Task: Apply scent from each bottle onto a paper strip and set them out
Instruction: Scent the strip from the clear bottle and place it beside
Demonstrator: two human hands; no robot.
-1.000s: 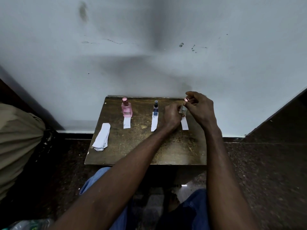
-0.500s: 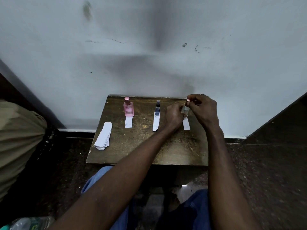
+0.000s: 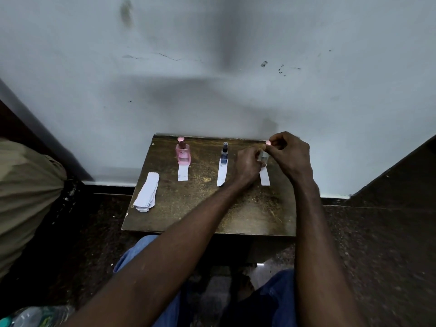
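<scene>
On a small brown table (image 3: 207,213) stand a pink bottle (image 3: 183,154) and a thin blue bottle (image 3: 224,154), each with a white paper strip (image 3: 182,173) (image 3: 222,175) lying in front of it. At the back right my left hand (image 3: 247,165) grips a small clear bottle (image 3: 264,156), mostly hidden by my fingers. My right hand (image 3: 289,155) pinches its pink cap (image 3: 268,142) just above the bottle. A third strip (image 3: 264,177) lies below the clear bottle.
A stack of spare white strips (image 3: 146,195) lies at the table's left edge. The table stands against a pale wall (image 3: 212,67). A plastic bottle (image 3: 35,317) lies on the dark floor at lower left, beside olive cloth (image 3: 23,197).
My right hand has lifted the pink cap slightly above the clear bottle. My left hand keeps its grip on the bottle in the same place.
</scene>
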